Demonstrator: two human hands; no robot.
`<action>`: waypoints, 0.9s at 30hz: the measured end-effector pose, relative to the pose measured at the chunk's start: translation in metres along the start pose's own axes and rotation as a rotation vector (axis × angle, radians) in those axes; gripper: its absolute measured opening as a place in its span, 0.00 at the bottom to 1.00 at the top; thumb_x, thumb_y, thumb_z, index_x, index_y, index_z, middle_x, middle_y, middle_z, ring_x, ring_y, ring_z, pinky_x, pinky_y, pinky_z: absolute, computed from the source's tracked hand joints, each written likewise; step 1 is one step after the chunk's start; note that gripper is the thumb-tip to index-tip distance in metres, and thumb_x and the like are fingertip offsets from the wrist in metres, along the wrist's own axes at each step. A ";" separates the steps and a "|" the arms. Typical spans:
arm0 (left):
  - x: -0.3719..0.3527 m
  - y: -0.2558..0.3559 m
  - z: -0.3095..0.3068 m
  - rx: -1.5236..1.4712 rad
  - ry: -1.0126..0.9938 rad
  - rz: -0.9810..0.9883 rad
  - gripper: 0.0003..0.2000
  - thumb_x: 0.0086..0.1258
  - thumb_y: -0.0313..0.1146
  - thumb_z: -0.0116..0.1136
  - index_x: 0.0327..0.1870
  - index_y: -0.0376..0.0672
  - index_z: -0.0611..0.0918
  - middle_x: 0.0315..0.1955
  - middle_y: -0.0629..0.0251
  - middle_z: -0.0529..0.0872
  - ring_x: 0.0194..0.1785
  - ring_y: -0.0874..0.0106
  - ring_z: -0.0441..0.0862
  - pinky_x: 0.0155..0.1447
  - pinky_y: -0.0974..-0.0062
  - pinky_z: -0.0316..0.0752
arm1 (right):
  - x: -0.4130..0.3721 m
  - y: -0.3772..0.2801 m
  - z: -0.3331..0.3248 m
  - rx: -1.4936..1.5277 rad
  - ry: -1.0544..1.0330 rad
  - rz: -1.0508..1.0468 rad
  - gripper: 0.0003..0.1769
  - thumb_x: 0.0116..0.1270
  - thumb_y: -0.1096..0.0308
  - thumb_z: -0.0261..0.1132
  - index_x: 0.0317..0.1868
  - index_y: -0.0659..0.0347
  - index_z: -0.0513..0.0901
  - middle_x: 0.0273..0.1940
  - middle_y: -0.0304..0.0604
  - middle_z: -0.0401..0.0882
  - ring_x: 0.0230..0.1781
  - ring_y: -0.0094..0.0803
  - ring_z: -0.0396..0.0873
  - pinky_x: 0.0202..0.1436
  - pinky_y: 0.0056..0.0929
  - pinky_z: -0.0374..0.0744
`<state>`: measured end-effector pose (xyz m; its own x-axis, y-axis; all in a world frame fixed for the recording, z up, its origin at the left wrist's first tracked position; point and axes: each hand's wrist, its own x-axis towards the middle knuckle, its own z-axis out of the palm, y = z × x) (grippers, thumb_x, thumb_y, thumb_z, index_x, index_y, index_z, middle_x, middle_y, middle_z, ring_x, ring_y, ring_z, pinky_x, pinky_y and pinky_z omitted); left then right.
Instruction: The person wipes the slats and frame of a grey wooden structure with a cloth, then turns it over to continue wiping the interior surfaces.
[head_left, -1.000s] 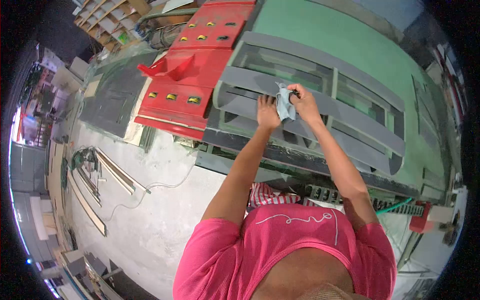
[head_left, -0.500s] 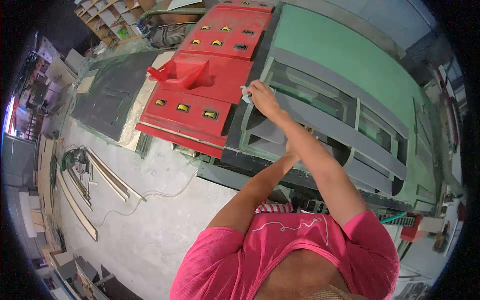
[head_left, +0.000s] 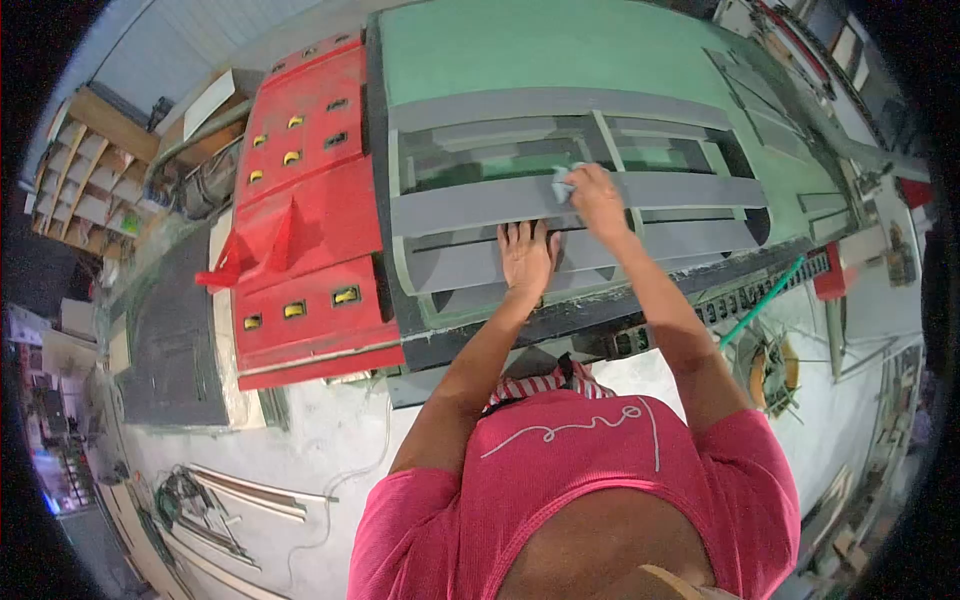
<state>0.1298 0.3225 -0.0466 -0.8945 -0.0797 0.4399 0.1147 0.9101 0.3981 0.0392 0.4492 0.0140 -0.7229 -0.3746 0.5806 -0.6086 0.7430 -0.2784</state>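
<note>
My right hand [head_left: 597, 200] is closed on a small crumpled pale blue-grey cloth [head_left: 563, 184], held against a long grey slat. That slat belongs to a grey slatted frame [head_left: 460, 207] lying flat on the green-topped table. Lower and to the left, my left hand [head_left: 526, 262] rests palm down on the near slat, fingers spread, with nothing in it. Uprights join the slats, and the gaps between them show the green surface below. The underside of the cloth is hidden.
Left of the frame lies a red panel [head_left: 330, 225] with yellow rollers set in it. A green table top [head_left: 520, 50] stretches behind. Along the near edge runs a black cable chain [head_left: 740, 300]. Wooden strips [head_left: 250, 490] lie on the floor at left.
My right hand has travelled with the cloth from the frame's left end rightward to mid-slat. My left hand, earlier mostly behind my right arm, now shows flat on the frame. The view has turned.
</note>
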 end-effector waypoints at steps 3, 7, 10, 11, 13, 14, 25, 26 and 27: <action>-0.001 -0.002 0.004 -0.022 0.112 0.020 0.18 0.65 0.45 0.55 0.50 0.42 0.78 0.50 0.56 0.76 0.54 0.54 0.71 0.64 0.49 0.59 | -0.024 0.063 -0.032 -0.107 0.040 0.122 0.15 0.53 0.77 0.57 0.42 0.54 0.78 0.40 0.47 0.74 0.44 0.48 0.74 0.47 0.43 0.74; 0.000 -0.010 -0.006 -0.221 0.121 -0.024 0.17 0.63 0.41 0.58 0.51 0.43 0.79 0.52 0.56 0.74 0.57 0.54 0.69 0.64 0.49 0.60 | -0.075 0.148 -0.080 -0.225 0.016 0.330 0.16 0.57 0.76 0.55 0.47 0.57 0.76 0.42 0.50 0.74 0.46 0.51 0.73 0.49 0.44 0.73; -0.005 -0.040 -0.018 -0.270 0.090 -0.004 0.17 0.62 0.38 0.59 0.51 0.44 0.79 0.53 0.56 0.72 0.58 0.54 0.67 0.64 0.48 0.61 | -0.108 0.247 -0.119 -0.364 -0.345 0.735 0.12 0.59 0.73 0.55 0.44 0.61 0.77 0.42 0.55 0.77 0.45 0.53 0.74 0.47 0.44 0.74; -0.007 -0.053 -0.021 -0.197 0.050 0.039 0.16 0.62 0.37 0.60 0.50 0.44 0.79 0.53 0.57 0.72 0.58 0.55 0.68 0.64 0.48 0.61 | -0.110 0.224 -0.133 -0.380 -0.103 0.577 0.11 0.59 0.72 0.55 0.41 0.64 0.78 0.39 0.55 0.77 0.43 0.52 0.75 0.46 0.42 0.74; -0.011 -0.073 -0.028 -0.174 0.091 0.034 0.15 0.62 0.37 0.60 0.47 0.42 0.80 0.52 0.57 0.74 0.57 0.54 0.69 0.65 0.48 0.59 | -0.082 0.215 -0.141 -0.031 -0.084 0.758 0.13 0.54 0.73 0.57 0.42 0.65 0.76 0.40 0.56 0.79 0.43 0.50 0.77 0.48 0.45 0.73; -0.014 -0.079 -0.033 -0.109 0.089 0.054 0.15 0.62 0.38 0.59 0.48 0.42 0.80 0.52 0.58 0.74 0.58 0.55 0.69 0.66 0.48 0.58 | -0.062 0.201 -0.134 -0.105 -0.106 0.642 0.15 0.54 0.74 0.58 0.44 0.64 0.77 0.43 0.55 0.79 0.46 0.49 0.76 0.50 0.43 0.72; -0.015 -0.080 -0.038 0.021 -0.010 -0.038 0.22 0.66 0.49 0.51 0.49 0.41 0.80 0.51 0.52 0.76 0.60 0.52 0.67 0.69 0.50 0.51 | 0.119 -0.132 0.048 0.426 -0.381 -0.265 0.14 0.55 0.79 0.55 0.43 0.58 0.75 0.42 0.48 0.71 0.50 0.46 0.70 0.53 0.36 0.70; -0.012 -0.079 -0.048 -0.010 -0.129 -0.061 0.23 0.68 0.49 0.48 0.52 0.39 0.78 0.52 0.52 0.76 0.62 0.53 0.67 0.70 0.52 0.52 | 0.127 -0.152 0.059 0.439 -0.376 -0.275 0.14 0.55 0.79 0.55 0.43 0.58 0.75 0.42 0.48 0.71 0.50 0.46 0.70 0.53 0.36 0.70; -0.012 -0.079 -0.053 0.005 -0.124 -0.066 0.23 0.68 0.49 0.48 0.52 0.39 0.78 0.52 0.52 0.76 0.62 0.53 0.67 0.70 0.52 0.52 | 0.138 -0.168 0.070 0.485 -0.426 -0.235 0.13 0.56 0.78 0.56 0.43 0.58 0.74 0.42 0.48 0.70 0.49 0.46 0.70 0.53 0.36 0.70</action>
<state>0.1542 0.2302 -0.0405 -0.9465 -0.0892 0.3102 0.0518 0.9066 0.4189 0.0183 0.2337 0.0874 -0.5587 -0.7549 0.3434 -0.7710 0.3202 -0.5505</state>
